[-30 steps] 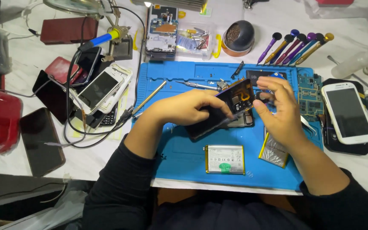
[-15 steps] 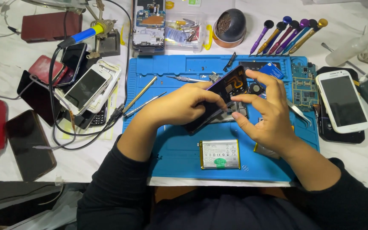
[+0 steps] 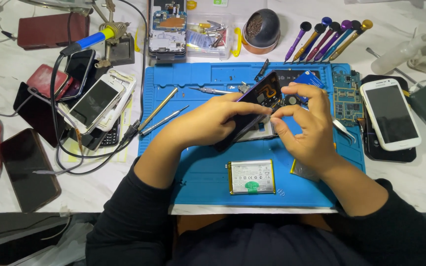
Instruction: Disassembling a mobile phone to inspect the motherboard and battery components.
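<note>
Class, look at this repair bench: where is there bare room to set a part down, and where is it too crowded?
Free: the blue mat between the left forearm and the battery, and the mat's near edge below the battery. Also the white table near the dark phone. Crowded: the phone pile at left, the screwdrivers at the back, and around the white phone.

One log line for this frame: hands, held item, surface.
left hand: holds opened dark phone tilted | right hand: fingertips pinch at phone's edge | surface: blue repair mat | nearby: phone battery, loose on mat
</note>
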